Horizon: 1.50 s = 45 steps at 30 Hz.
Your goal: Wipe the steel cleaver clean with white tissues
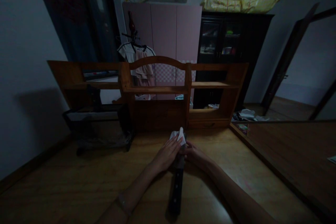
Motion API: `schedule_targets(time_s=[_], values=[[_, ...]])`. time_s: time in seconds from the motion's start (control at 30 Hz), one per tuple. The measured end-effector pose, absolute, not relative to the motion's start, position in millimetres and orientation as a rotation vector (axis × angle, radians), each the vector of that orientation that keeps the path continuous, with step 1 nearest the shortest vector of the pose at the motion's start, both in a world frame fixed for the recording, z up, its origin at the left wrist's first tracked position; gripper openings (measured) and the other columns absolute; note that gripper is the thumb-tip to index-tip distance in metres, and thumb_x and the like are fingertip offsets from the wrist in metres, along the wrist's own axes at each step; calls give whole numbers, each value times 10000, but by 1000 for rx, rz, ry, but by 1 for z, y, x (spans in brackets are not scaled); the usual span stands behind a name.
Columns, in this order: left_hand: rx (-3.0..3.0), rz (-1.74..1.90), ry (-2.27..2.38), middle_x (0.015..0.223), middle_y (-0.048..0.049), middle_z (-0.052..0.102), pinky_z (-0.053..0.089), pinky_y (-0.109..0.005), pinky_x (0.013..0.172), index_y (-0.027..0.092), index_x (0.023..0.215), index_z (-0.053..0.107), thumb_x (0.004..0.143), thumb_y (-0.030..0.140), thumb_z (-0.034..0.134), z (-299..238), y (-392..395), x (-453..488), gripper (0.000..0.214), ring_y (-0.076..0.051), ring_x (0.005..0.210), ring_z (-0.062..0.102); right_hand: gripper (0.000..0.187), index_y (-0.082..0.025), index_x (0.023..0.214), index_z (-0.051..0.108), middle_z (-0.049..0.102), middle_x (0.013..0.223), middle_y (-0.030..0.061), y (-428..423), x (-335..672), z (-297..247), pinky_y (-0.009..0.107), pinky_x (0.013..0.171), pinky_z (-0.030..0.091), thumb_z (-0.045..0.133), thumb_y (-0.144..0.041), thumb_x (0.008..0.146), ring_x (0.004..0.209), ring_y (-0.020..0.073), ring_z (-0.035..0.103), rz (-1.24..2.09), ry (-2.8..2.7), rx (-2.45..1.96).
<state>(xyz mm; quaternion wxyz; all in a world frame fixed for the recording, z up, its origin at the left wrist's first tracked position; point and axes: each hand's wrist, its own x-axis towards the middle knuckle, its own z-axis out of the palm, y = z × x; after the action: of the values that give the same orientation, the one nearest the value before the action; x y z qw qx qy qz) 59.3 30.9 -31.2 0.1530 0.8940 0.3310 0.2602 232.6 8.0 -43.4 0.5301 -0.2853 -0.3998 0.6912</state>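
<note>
A knife point(177, 189) with a black riveted handle lies on the wooden tabletop, its handle end toward me and its blade pointing away. My left hand point(170, 152) presses a crumpled white tissue point(179, 135) against the far part of the blade, fingers closed over it. On the other side, my right hand point(193, 152) has its fingers curled at the blade's right edge and appears to hold the knife steady. The tissue and fingers cover much of the blade, and the dim light blurs the fingertips.
Behind my hands a wooden shelf unit point(157, 90) runs across the tabletop's back point(126, 182). A dark framed object point(97, 126) on small feet stands at left. Along the right, a raised wooden edge point(262, 157) borders the surface. Farther back are a pink wardrobe point(164, 31) and a dark cabinet point(252, 45).
</note>
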Motion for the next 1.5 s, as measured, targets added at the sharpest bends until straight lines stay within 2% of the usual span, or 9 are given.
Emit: schedule_targets(time_s=[0.23,0.43,0.53,0.67,0.97,1.1,1.3,1.5], values=[[2593,793,1047,1538,-18,292,221,-433,1173,272,1483,264,1017,366,177,-39,37,53,483,-187,1431,213,540,-193,1099,616,691,904,36,5,232,-39,290,689,525,690,-25,592,731,155,648,1662,-951,-697],[2527,830,1038,1485,-25,399,233,-395,1172,243,1440,372,1012,399,190,-36,34,56,491,-178,1395,314,536,-204,1111,613,684,888,32,4,232,-38,282,652,512,674,-34,607,709,156,640,1667,-972,-675],[2484,790,1003,1498,-13,373,205,-414,1180,258,1440,373,1002,450,224,-28,27,61,501,-183,1408,282,519,-211,1101,617,676,873,22,5,232,-41,276,654,505,671,-43,613,700,146,625,1659,-964,-665],[2512,748,867,1537,18,276,184,-380,1187,293,1455,333,999,456,248,-16,14,66,491,-157,1432,207,460,-190,1045,633,674,856,24,5,230,-41,247,614,476,642,-48,608,682,140,607,1658,-936,-686],[2547,729,804,1536,35,274,189,-350,1190,292,1469,292,1008,429,230,-9,7,68,485,-132,1431,201,354,-182,917,658,649,753,9,8,230,-45,238,570,435,608,-29,602,623,131,567,1659,-917,-687],[2560,750,815,1539,38,263,204,-359,1187,295,1467,299,1014,410,210,-17,13,67,476,-140,1431,200,369,-192,964,653,659,797,15,10,232,-49,235,592,454,646,-50,623,668,136,585,1661,-920,-678],[2486,766,885,1529,34,297,206,-361,1186,291,1467,302,1015,402,162,-28,25,59,486,-135,1417,244,530,-204,1111,612,671,917,33,8,235,-45,286,684,509,691,-55,608,732,148,621,1670,-986,-658],[2368,805,933,1522,35,314,198,-379,1188,276,1464,320,1008,423,162,-26,22,59,505,-153,1421,235,507,-208,1074,610,666,826,17,8,235,-45,287,669,508,689,-48,599,689,145,623,1669,-970,-654]])
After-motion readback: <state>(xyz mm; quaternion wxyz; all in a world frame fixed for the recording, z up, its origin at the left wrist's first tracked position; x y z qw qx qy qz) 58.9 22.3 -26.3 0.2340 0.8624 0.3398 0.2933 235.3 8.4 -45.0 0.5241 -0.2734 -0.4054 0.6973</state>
